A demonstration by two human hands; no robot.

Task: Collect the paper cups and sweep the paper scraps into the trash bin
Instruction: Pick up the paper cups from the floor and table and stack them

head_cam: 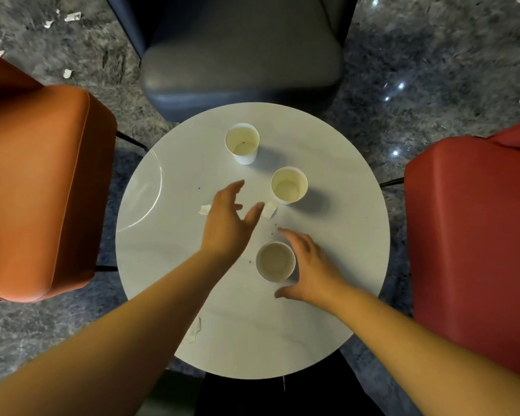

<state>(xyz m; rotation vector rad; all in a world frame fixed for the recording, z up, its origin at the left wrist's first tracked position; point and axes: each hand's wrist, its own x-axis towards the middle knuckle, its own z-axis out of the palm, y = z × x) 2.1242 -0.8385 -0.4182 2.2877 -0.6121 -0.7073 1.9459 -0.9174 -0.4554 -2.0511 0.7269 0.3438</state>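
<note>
3 paper cups (276, 261) stand upright on round table (342, 265).

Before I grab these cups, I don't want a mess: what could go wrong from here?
1. The right hand curls around the nearest cup without clearly gripping it; a glancing touch might tip it.
2. The left hand, open, hovers over paper scraps; a quick reach could brush them off the table.
3. The scrap beside the left forearm sits near the edge.
</note>
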